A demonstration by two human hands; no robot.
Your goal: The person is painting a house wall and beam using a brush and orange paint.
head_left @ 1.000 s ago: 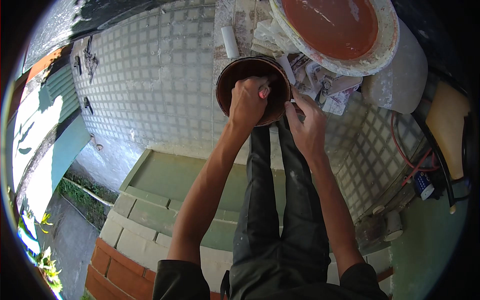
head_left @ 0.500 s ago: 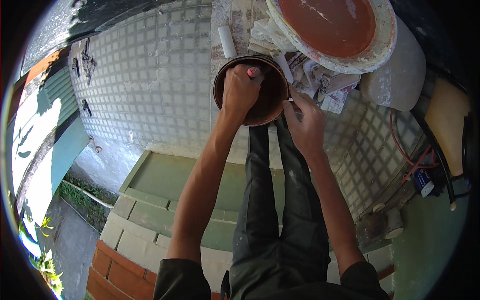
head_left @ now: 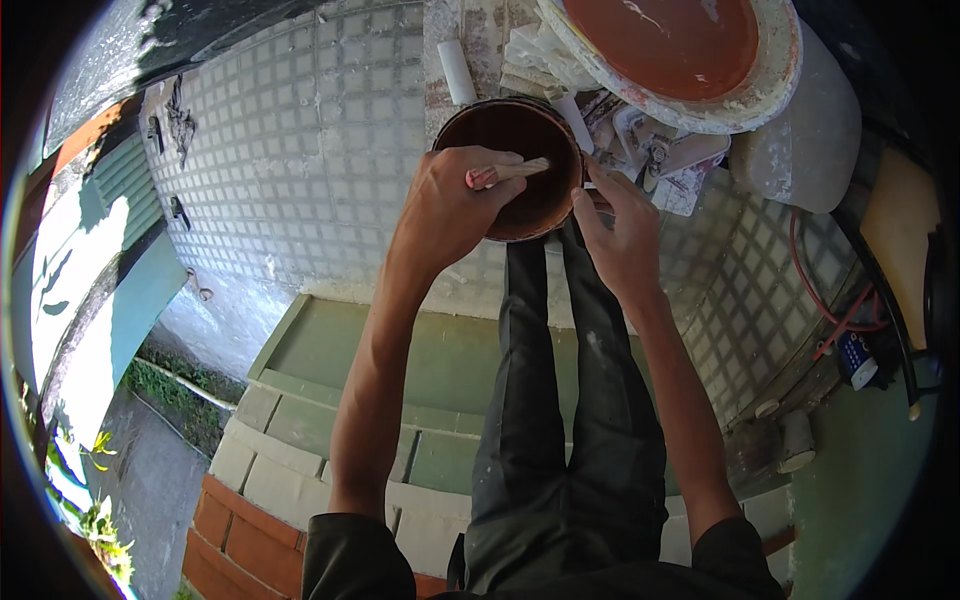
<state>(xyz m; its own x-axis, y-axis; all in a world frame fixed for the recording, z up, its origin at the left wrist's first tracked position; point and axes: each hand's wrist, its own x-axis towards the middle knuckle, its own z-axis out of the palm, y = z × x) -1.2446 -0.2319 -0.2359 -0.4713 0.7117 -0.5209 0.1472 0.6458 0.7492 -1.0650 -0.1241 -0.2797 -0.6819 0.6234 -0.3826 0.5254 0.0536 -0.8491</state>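
A brush is held in a brown pot on a tiled ledge.

The tiled floor (head_left: 300, 150) fills the upper picture, and a big round tray (head_left: 680, 50) of red-brown paint is seen above, near the pot (head_left: 515, 165). The pot stands at the ledge edge, just past the person's legs. The pot's right rim is touched by the right hand (head_left: 620, 235), fingers loosely bent. The brush (head_left: 510, 172) handle is pinched firmly by the left hand (head_left: 450, 205) over the pot. If the rim is pushed too hard, the pot may be tipped and paint spilled over the edge.
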